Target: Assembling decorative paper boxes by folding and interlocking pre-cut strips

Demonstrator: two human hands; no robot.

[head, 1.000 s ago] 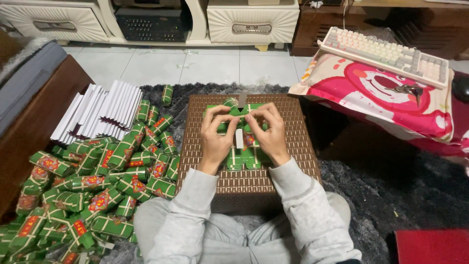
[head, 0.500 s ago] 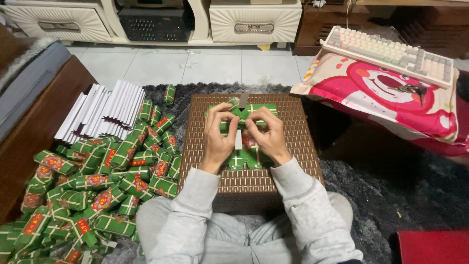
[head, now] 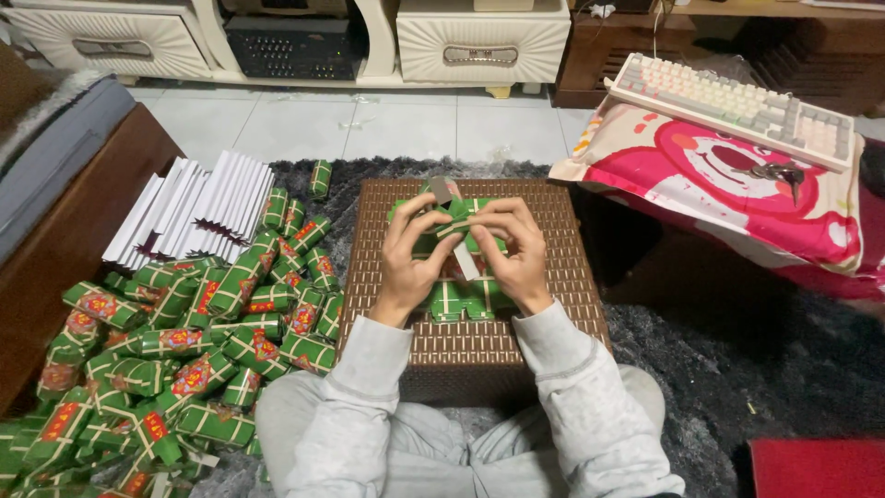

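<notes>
**Two hands fold a green paper carton on a woven stool**

A person seated on a dark shaggy rug [head: 737, 369] works a flat green carton blank [head: 454, 297] over a brown woven stool [head: 553, 304], seen from a head-worn camera looking down. The left hand [head: 410, 258] and the right hand [head: 516, 254] meet at the blank's upper part, fingers curled and pressed together — thumbs and forefingers of both pinching a folded green flap with a white strip [head: 466, 263] running down between them. The blank lies on the middle of the stool top, its lower edge showing below the wrists; a small grey tab [head: 442, 189] stands up at its far end. Both arms wear light grey sleeves [head: 590, 397].

To the person's left, a heap of finished green boxes [head: 184, 341] with red and yellow panels spreads across the rug, reaching right up to the stool's side. Behind the heap lies a fanned stack of white card sheets [head: 198, 207], and one lone green box [head: 320, 178] rests at the rug's far edge. A brown wooden bench with a grey cushion [head: 64, 194] borders the heap on the far left.

On the right, well apart from the hands, a pale keyboard [head: 737, 106] rests on a pink cartoon-bear cushion [head: 728, 184]. White cabinets [head: 484, 41] line the tiled floor beyond — a red mat [head: 816, 466] shows at the lower right corner.
</notes>
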